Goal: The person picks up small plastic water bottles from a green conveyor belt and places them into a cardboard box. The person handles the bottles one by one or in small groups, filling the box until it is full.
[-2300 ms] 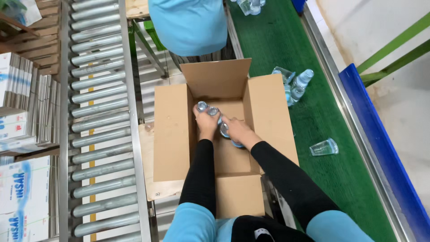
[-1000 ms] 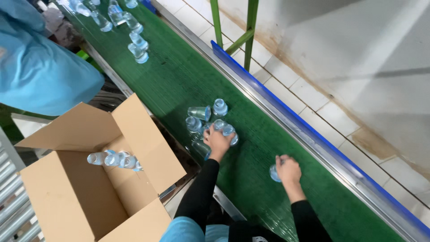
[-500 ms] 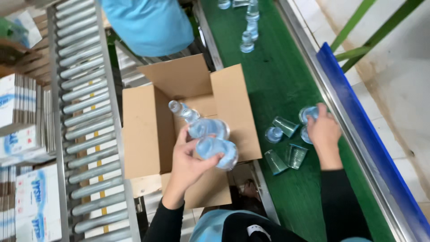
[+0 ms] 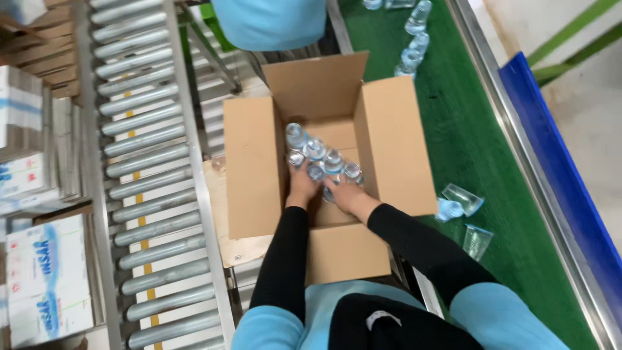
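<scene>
Head view, scanned left to right. Far left: stacked printed cartons of white and blue, flat against the edge, likely parked there out of reach of the working area. Next, a roller conveyor of grey metal rollers running up the frame. Centre: an open cardboard box with all four flaps folded outward, apparently spread that way to keep the mouth free for loading. Inside, toward the near half of the floor, a cluster of small clear cups with sealed tops, packed side by side and touching. Sealed tops facing up toward the camera, long axes roughly vertical, the row itself running from upper left to lower right across the box floor.

Left hand down inside the box, fingers curled against the near side of the cluster, seemingly pressing the cups together. Right hand just beside it, also low in the box, fingers closed loosely around the cups at the right end; whether gripping or merely steadying, cannot tell for certain. Both black sleeves reaching forward from a light blue vest.

Right of the box: a green belt carrying loose cups lying tipped on their sides near the box, more of them farther up. Beyond, a blue rail. Top centre: another person's light blue garment.
</scene>
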